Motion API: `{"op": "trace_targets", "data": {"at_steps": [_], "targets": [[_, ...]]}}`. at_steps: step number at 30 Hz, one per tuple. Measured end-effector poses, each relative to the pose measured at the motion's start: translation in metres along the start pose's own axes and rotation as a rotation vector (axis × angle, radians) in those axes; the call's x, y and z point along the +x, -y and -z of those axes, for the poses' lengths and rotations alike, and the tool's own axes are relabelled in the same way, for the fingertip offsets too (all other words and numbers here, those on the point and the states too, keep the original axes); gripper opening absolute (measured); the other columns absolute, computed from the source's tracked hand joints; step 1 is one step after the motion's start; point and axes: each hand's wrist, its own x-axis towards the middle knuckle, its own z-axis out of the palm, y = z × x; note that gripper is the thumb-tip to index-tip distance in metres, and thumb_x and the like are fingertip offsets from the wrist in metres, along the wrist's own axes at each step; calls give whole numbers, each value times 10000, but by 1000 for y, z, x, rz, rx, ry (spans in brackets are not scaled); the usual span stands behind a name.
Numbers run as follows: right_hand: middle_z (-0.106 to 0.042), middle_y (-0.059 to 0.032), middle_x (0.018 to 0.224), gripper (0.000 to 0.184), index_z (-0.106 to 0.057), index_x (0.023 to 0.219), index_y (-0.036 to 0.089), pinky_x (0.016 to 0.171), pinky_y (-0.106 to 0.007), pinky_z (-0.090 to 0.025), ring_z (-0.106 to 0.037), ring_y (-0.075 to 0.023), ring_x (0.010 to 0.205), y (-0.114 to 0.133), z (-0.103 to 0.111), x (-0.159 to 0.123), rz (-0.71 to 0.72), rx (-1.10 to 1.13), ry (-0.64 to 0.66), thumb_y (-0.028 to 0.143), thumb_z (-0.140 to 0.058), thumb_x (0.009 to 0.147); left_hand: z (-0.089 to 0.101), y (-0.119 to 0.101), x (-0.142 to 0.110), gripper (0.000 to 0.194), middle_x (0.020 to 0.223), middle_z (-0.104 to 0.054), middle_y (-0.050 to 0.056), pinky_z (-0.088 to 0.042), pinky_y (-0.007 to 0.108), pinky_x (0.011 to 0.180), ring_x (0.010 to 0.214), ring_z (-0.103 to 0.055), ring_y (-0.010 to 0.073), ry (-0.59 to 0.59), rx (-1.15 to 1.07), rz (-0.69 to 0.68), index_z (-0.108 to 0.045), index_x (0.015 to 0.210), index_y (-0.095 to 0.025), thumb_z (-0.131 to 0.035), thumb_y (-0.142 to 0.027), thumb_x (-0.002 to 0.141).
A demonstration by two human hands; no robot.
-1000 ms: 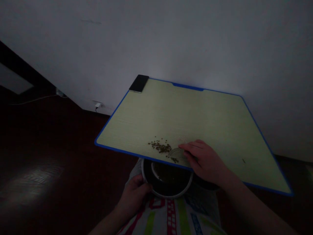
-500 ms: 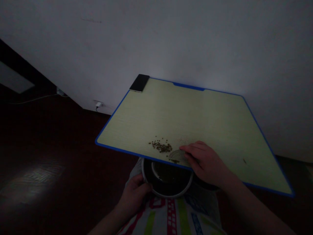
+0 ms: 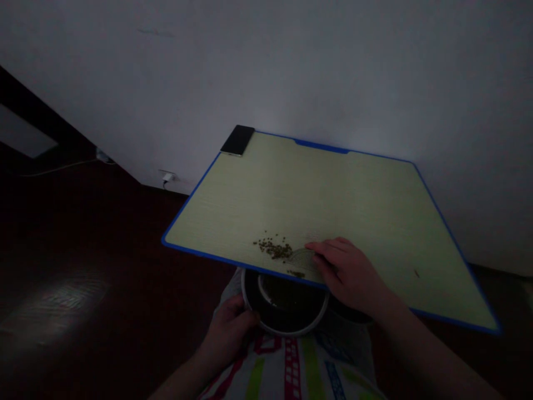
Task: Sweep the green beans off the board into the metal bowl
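Beans lie on the board, lower center; right fingers grip a clear curved tool, left fingers grip the bowl's rim.

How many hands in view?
2. Left hand: gripping the bowl below the table's near edge. Right hand: over the table, holding a clear protractor-like piece beside the small grains.
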Motion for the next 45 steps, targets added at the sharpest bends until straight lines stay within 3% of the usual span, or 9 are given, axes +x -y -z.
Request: {"op": "trace_targets", "data": {"at_steps": [27,45], "targets": [[-836,-117,972,321,-785,1210,136,807,-377,-568,-761,-218,853,0,0,16,110,27,65,138,-496,1071,-4,-9,-5,89,622,-800,26,-516,309,669,587,-657,199,-33,11,26,-817,646,-186,-821,-232,570],[-839,-112,1019,363,-787,1254,199,832,-396,-569,-758,-226,890,-3,2,14,108,52,109,129,-496,1049,-1,-5,-2,80,599,-769,4,-469,292,618,569,-621,180,-38,-3,26,-816,656,-185,-828,-216,584]]}}
